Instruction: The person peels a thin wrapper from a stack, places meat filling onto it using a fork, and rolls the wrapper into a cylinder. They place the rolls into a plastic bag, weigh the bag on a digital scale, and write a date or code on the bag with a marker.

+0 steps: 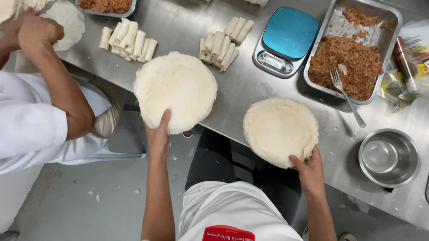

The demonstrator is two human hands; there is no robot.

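At the far left a co-worker in a white top bends over the steel table (pixel 252 91), both hands pressed on a flat round wrapper (pixel 70 20). Beside them lie two clusters of pale rolled spring rolls (pixel 128 39), the second (pixel 224 42) nearer the middle, with a tray of brown filling (pixel 108 3) at the top edge. The left hand (pixel 157 138) grips the near rim of a thick round stack of white wrappers (pixel 176 90), thumb on top, holding it partly over the table's edge. The right hand (pixel 309 172) pinches the near edge of a second, similar stack (pixel 279 131) that lies on the table. Both stacks look floury, pale and slightly ragged at the rim. Further right stand a blue-topped scale (pixel 286 39), a metal tray of brown minced filling (pixel 351 62) with a fork (pixel 345 94) in it, and a steel bowl (pixel 388 156).
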